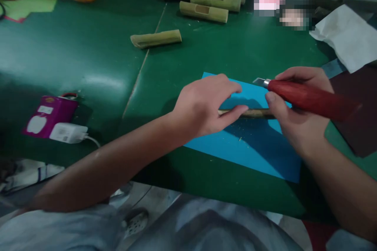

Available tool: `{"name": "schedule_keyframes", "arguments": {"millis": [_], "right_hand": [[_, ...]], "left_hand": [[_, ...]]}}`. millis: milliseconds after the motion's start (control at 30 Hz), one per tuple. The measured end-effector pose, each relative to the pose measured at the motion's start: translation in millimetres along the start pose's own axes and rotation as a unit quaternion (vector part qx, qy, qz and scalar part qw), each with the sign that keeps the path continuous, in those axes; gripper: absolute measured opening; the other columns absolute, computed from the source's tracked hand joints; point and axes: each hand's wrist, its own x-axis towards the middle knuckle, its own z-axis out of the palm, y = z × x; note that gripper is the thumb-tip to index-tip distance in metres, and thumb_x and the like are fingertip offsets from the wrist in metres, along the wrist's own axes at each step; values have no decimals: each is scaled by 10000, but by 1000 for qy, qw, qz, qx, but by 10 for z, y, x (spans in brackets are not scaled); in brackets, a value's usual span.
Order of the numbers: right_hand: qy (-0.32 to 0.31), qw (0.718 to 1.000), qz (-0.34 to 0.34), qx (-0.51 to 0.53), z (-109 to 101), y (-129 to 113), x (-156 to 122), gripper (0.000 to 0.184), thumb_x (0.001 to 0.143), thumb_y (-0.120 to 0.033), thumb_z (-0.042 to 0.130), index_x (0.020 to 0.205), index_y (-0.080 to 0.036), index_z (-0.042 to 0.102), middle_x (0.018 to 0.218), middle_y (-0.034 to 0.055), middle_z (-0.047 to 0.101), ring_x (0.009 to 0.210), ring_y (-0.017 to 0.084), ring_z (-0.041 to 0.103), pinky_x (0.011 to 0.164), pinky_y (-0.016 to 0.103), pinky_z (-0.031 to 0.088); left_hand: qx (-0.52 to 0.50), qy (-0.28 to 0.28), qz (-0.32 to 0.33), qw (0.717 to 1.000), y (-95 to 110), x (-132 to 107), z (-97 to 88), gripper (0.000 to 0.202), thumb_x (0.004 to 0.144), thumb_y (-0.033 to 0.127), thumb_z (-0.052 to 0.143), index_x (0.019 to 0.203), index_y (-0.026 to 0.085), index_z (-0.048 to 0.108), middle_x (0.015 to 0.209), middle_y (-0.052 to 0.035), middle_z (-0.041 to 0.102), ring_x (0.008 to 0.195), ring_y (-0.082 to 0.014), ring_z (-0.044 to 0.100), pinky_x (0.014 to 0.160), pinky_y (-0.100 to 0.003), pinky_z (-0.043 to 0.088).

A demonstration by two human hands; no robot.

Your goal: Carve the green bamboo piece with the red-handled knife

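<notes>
My right hand (pixel 306 90) is closed round the red handle of a carving knife (pixel 306 96), its short metal blade pointing left. Below that hand a thin brown bamboo piece (pixel 256 113) lies level over a blue sheet (pixel 256 157), its right end hidden behind the hand. My left hand (pixel 203 104) is over the bamboo's left part, with the thumb alongside it. The visible fingers of this hand curve above, apart from the thumb, leaving a gap. Whether hidden fingers touch the bamboo I cannot tell. Small shavings dot the sheet.
Beyond the sheet lies a short bamboo tube (pixel 157 39). Several notched bamboo tubes (pixel 203 12) sit at the back. At left are a purple packet (pixel 55 106) and a white charger (pixel 69 132) with its cable. White paper (pixel 347 39) and a dark red board (pixel 357 102) lie right.
</notes>
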Motion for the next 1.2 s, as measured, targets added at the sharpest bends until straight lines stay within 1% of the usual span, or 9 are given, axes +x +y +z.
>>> {"name": "schedule_keyframes", "arguments": {"millis": [100,167,233,333,533,700,900,1033,1200], "right_hand": [[73,994,63,57,61,23,24,219,886,-388,940,944,-299,748,927,18,770,807,204,753,790,381,642],[82,985,109,109,111,16,-3,170,932,-383,894,898,-298,751,846,-10,742,632,150,655,728,353,641],[64,976,146,146,143,1,-57,109,956,-389,855,961,-301,790,768,-36,708,545,135,591,694,349,644],[18,975,177,136,151,-25,-156,127,971,-420,828,1030,-308,838,716,-32,712,592,172,666,674,359,640],[-38,974,182,126,161,-37,-245,98,987,-406,825,1023,-338,884,860,2,829,692,195,766,685,376,667],[-69,970,204,113,127,-20,-173,78,966,-382,835,935,-315,860,839,-5,821,724,201,778,658,352,649],[-178,943,237,154,11,36,44,260,811,-516,960,812,-298,817,714,-8,760,604,178,676,550,329,566],[-245,937,202,143,-67,55,139,137,785,-399,955,834,-330,848,726,-27,780,597,188,684,519,322,558],[-253,941,186,122,-77,73,88,88,834,-382,925,863,-338,854,793,-18,807,704,222,753,580,339,620]], "left_hand": [[78,-153,-35,985,-62,-91,85,380,1105,494,637,1061,158,810,1045,-100,796,957,-278,738,747,-383,505],[80,-183,-38,979,-56,-150,144,366,1110,468,625,1029,164,811,1051,-99,790,979,-290,729,748,-397,487],[71,-167,-25,983,-29,-200,185,323,1093,440,649,1001,168,796,1020,-90,776,959,-281,708,747,-404,471],[57,-132,-1,990,0,-254,215,260,1041,418,719,996,165,761,997,-85,758,912,-259,674,746,-401,459],[34,-109,30,993,-65,-287,262,196,1037,326,698,1132,164,756,1027,-73,752,900,-243,679,743,-390,481],[27,-107,49,993,-119,-277,294,202,1038,351,703,1098,164,751,1041,-77,753,909,-243,686,754,-386,490],[-3,-73,60,996,-172,-292,335,204,1040,371,744,1085,172,752,1023,-69,759,908,-229,694,738,-354,487],[-38,-52,77,995,-208,-298,352,180,1046,370,737,1068,194,767,1010,-53,775,902,-210,693,779,-348,493],[-26,-34,84,996,-246,-293,354,156,1039,338,712,1058,198,779,1012,-61,787,887,-210,687,802,-372,501]]}}
